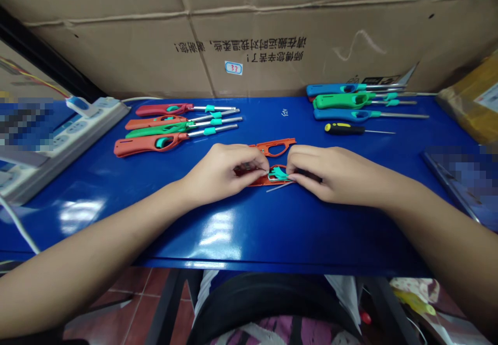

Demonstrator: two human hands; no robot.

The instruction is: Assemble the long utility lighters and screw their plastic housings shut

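Note:
An orange lighter half-shell [254, 183] lies on the blue table with a green trigger [278, 173] and a thin bent wire in it. At its left part, my left hand [229, 171] is closed in a pinch; what lies between the fingertips is hidden. My right hand [330, 171] pinches at the right end of the green trigger, thumb and forefinger together. Just behind, the other orange half-shell [277, 149] with its trigger loop rests open side up, partly covered by my left hand. A thin clear tube [278, 187] lies slanted in front.
Several assembled lighters [150, 145] lie at the left, and more lighters [342, 114] at the back right. Near those is a yellow-and-black screwdriver [344, 128]. A power strip [73, 137] borders the left side, a phone-like slab [462, 189] the right. A large carton [241, 33] stands behind.

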